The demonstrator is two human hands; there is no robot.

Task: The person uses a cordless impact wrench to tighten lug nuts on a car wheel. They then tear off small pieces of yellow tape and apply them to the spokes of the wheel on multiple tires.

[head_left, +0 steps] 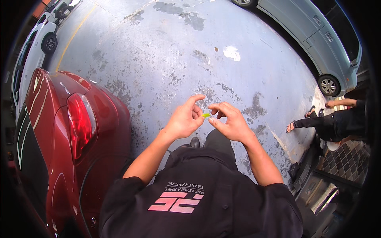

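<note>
In front of my body, both hands are raised close together above the floor. A small bright yellow-green piece (206, 115) shows in the gap between their fingertips, too small for me to name its kind. My left hand (183, 120) pinches its left end between thumb and bent fingers, with the index finger pointing out above. My right hand (231, 122) is curled from the other side, thumb and fingertips drawn in near the piece's right end. Whether the right fingers grip it or only come close to it, I cannot tell.
To my left stands a red car (107, 119) with its tail light. Farther left is a white car (33, 51); a silver-blue van (305, 31) is at the far right. A person in dark clothes (345, 123) is at the right, above dark containers (317, 194). The floor (158, 51) has worn paint.
</note>
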